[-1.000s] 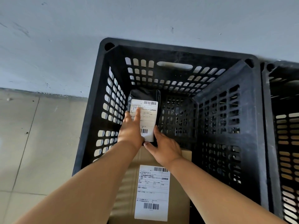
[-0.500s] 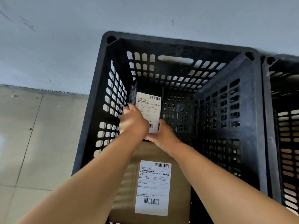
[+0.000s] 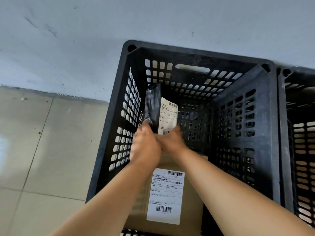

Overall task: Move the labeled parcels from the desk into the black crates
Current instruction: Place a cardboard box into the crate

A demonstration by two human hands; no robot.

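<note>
Inside the black crate (image 3: 265,116), a black parcel (image 3: 154,106) is gripped at its lower end by the left hand (image 3: 145,147) and right hand (image 3: 172,142), standing tilted beside a cardboard box (image 3: 192,201).

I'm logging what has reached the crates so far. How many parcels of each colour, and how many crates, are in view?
Black parcels: 1, the black parcel, held by both hands inside the crate
Brown parcels: 1, the brown box, lying in the same crate
Black crates: 2, the near crate and the right crate
Total: 4
</note>
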